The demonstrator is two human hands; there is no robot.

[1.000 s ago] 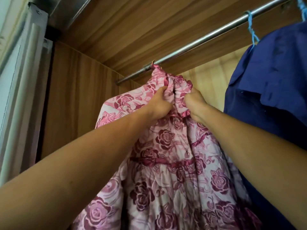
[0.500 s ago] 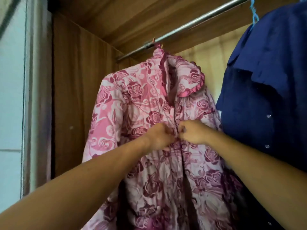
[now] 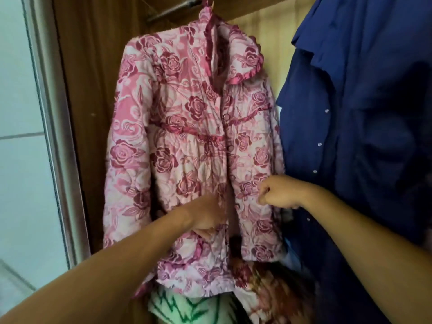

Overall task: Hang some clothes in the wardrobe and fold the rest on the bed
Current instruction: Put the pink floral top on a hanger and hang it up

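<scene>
Soft, even daylight falls from the left of the left hand (image 3: pixel 208 212), brightening the pale wall (image 3: pixel 21 160) there. Right of the right hand (image 3: pixel 278 192), the blue garment (image 3: pixel 362 113) sinks into dim shadow. Below both hands the fabrics smear with motion blur, and wide-angle distortion bends the frame edges.
</scene>
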